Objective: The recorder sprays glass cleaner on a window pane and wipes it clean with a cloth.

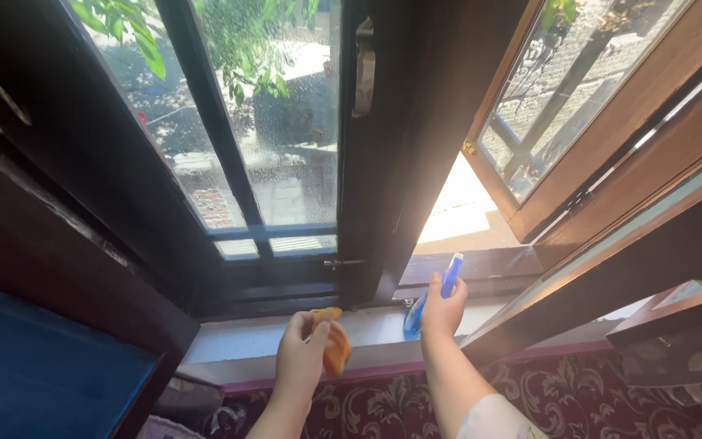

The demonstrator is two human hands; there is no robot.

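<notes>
While our left hand (pixel 301 351) clenches a crumpled orange cloth (pixel 335 345) above the pale window sill (pixel 229 335), our right hand's (pixel 442 307) fingers grasp a blue plastic spray bottle (pixel 448 280) upright, nozzle up, close to the spattered glass pane (pixel 294 146) in its dark wooden frame (pixel 383 162)

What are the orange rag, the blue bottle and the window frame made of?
Rag: soft cloth, probably; it crumples in the left hand.
Bottle: likely plastic, see-through blue, held by the right hand.
Frame: dark, smooth wood, seemingly varnished.
</notes>
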